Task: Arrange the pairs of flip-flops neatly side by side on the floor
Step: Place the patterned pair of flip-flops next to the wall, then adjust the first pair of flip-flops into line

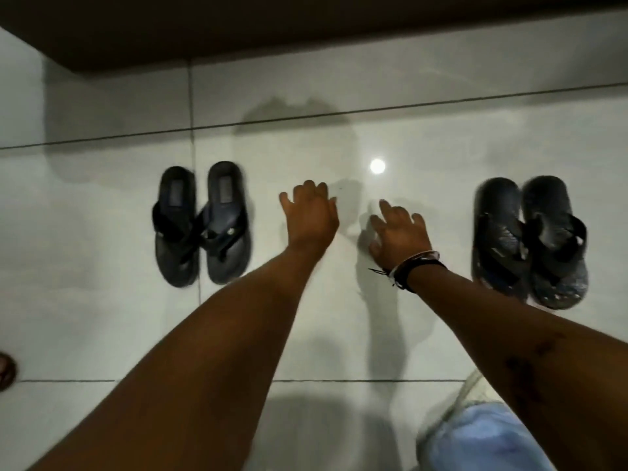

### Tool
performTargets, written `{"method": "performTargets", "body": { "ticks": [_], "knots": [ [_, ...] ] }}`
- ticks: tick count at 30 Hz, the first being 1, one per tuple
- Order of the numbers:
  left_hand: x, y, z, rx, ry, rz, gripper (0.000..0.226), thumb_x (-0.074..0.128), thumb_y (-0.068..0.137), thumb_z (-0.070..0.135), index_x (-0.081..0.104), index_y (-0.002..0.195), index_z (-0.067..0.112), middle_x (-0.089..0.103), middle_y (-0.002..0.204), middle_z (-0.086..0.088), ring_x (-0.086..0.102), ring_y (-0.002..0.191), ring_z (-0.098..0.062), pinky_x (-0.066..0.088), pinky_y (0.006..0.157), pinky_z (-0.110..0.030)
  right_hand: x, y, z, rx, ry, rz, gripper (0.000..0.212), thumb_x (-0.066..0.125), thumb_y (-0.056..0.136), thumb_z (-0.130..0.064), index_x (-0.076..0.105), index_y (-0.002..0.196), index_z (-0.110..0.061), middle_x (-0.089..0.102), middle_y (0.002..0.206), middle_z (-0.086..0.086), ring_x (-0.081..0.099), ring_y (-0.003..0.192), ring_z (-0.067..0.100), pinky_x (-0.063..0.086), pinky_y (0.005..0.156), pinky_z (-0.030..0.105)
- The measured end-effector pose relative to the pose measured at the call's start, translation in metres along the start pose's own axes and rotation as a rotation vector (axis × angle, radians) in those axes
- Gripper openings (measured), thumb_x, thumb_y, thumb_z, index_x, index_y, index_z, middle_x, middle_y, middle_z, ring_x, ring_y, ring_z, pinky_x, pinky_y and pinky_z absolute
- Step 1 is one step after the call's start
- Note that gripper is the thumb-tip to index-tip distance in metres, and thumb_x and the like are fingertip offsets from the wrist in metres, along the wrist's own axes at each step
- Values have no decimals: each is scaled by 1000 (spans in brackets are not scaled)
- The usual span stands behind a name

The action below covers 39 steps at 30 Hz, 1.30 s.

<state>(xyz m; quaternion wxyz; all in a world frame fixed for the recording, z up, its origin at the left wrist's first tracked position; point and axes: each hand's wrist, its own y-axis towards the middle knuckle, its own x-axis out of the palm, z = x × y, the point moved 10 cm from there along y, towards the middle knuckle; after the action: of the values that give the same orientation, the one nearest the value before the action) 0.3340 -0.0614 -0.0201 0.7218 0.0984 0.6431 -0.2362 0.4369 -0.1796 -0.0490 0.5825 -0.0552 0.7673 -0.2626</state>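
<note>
Two pairs of dark flip-flops lie on the white tiled floor (102, 317). The left pair (202, 224) lies side by side, heels away from me, its two inner edges touching. The right pair (530, 241) also lies close together and looks scuffed and dusty. My left hand (311, 212) hovers between the pairs, nearer the left one, fingers loosely curled and holding nothing. My right hand (399, 234), with cord bracelets at the wrist, is spread over the bare tile left of the right pair and holds nothing.
A dark brown ledge or furniture edge (306, 25) runs along the top. A light's reflection (377, 165) glares on the tile between the pairs. Light blue fabric (486, 436) shows at the bottom right. A reddish-brown object (6, 370) peeks in at the left edge.
</note>
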Motion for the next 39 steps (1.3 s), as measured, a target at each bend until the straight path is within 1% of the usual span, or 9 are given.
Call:
{"method": "performTargets", "body": {
  "ticks": [3,6,9,12,17,22,27,30,39],
  "knots": [
    [-20,17,-93,-156,110,-83,33,47,96,31,59,120,11,57,122,-14,51,116,-36,28,108,-54,14,28,-75,-55,10,-70,56,49,92,-40,39,143,-19,19,161,8,27,143,31,21,114,52],
    [-27,18,-177,-369,140,-168,37,50,94,30,59,124,11,54,132,-14,47,125,-35,24,112,-57,34,47,-129,-92,-26,-173,75,51,91,-51,19,153,-22,3,165,3,11,150,28,13,119,51],
    [-15,6,-237,-526,172,-312,37,55,88,31,63,119,13,51,136,-14,42,129,-36,19,113,-59,52,58,-164,-104,-50,-225,85,55,88,-55,13,154,-23,-2,165,3,2,151,27,10,120,51],
    [0,-5,-271,-591,193,-399,40,59,84,33,63,119,14,51,137,-18,41,130,-38,17,113,-60,73,62,-184,-102,-100,-275,92,58,85,-58,10,155,-23,-5,165,5,-1,151,29,10,119,53],
    [10,-11,-291,-596,137,-401,27,61,88,30,64,109,13,66,116,-16,52,121,-37,19,113,-58,99,62,-190,-46,-156,-330,95,60,83,-59,8,155,-24,-7,164,7,-1,150,32,11,119,56],
    [14,-7,-298,-582,91,-402,22,59,90,22,64,109,12,68,112,-15,55,118,-35,20,111,-55,113,54,-184,-3,-156,-388,93,62,84,-54,8,155,-25,-11,164,5,-1,150,32,10,118,58],
    [13,0,-305,-563,67,-368,18,62,86,17,66,102,12,71,103,-14,62,106,-34,23,111,-53,116,54,-184,9,-158,-393,95,63,84,-52,6,155,-26,-14,164,5,-1,151,32,11,118,58],
    [9,7,-304,-542,38,-338,15,61,86,15,65,99,10,71,102,-15,62,104,-35,23,111,-52,117,55,-186,25,-149,-401,97,65,83,-53,5,155,-26,-14,164,6,0,151,33,12,118,59],
    [-16,56,-312,-544,-9,-255,23,62,85,15,64,107,10,70,108,-15,61,109,-37,21,113,-53,122,56,-183,19,-193,-432,101,62,82,-58,1,155,-28,-17,163,5,-1,151,31,14,118,56]
  ]
}}
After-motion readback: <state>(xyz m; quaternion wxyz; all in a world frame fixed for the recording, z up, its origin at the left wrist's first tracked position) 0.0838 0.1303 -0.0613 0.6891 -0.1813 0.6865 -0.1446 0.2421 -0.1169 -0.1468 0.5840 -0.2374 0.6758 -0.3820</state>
